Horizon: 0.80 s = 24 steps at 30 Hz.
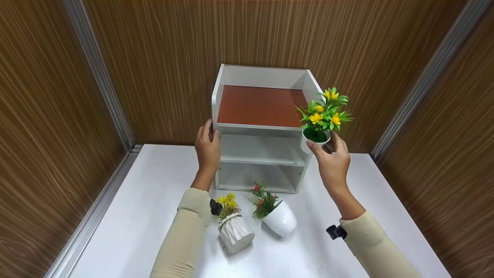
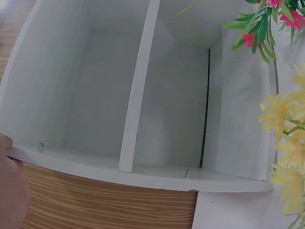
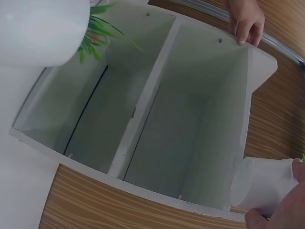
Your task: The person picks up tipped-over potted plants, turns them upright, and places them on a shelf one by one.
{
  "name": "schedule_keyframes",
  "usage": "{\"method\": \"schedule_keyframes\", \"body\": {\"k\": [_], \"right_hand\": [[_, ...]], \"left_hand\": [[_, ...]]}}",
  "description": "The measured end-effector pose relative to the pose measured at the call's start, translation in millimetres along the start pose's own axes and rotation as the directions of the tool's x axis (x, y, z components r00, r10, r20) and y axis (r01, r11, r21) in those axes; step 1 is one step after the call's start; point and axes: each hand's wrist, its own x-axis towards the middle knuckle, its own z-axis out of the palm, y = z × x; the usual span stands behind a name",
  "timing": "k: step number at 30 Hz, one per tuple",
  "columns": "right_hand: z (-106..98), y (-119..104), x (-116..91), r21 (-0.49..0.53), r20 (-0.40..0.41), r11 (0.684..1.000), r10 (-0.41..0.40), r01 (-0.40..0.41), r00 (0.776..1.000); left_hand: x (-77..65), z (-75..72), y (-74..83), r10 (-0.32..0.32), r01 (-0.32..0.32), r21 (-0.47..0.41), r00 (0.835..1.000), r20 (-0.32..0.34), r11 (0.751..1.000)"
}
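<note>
A white shelf unit (image 1: pixel 260 162) with a brown-red top panel (image 1: pixel 262 104) stands against the back wall. My left hand (image 1: pixel 207 150) grips its left side panel, thumb at the front edge. At the unit's upper right front corner, my right hand (image 1: pixel 335 164) holds a small potted plant (image 1: pixel 326 112) with yellow flowers, thumb and fingers round its white pot (image 3: pixel 264 183). The pot is upright and overlaps the side panel in the head view. In front of the unit, a ribbed white pot with yellow flowers (image 1: pixel 236 231) and a smooth white pot with red flowers (image 1: pixel 281 218) lie tipped over.
Two compartments open to the front below the top panel, split by a white shelf board (image 2: pixel 138 90). The unit stands on a white table (image 1: pixel 154 185). Wood-grain panels (image 1: pixel 173 46) enclose the back and both sides, with metal rails (image 1: pixel 102 73) at the corners.
</note>
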Motion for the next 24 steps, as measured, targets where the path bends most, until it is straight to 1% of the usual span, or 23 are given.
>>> {"method": "schedule_keyframes", "body": {"k": [5, 8, 11, 18, 24], "right_hand": [[4.9, -5.7, 16.7, 0.011, -0.024, 1.000, -0.022, 0.022, 0.999], [8.5, -8.8, 24.3, 0.015, -0.035, 1.000, -0.021, 0.021, 0.999], [12.9, -12.8, 29.7, 0.004, -0.040, 1.000, -0.015, 0.015, 0.999], [21.1, -20.4, 39.9, -0.034, -0.060, 0.999, -0.032, 0.029, 0.998], [26.7, -20.9, 46.0, -0.027, -0.050, 1.000, 0.004, -0.005, 0.999]], "left_hand": [[0.7, 1.9, 0.8, 0.017, -0.017, -0.009, 1.000, 0.000, 1.000], [0.3, 2.8, 1.3, 0.023, -0.023, -0.015, 1.000, -0.002, 1.000], [-0.2, 3.2, 1.3, 0.015, -0.015, -0.015, 1.000, -0.007, 1.000], [-0.1, 3.9, -0.7, 0.006, -0.006, -0.023, 1.000, -0.009, 1.000], [0.7, 3.4, -4.4, 0.021, -0.021, -0.003, 1.000, -0.020, 1.000]]}}
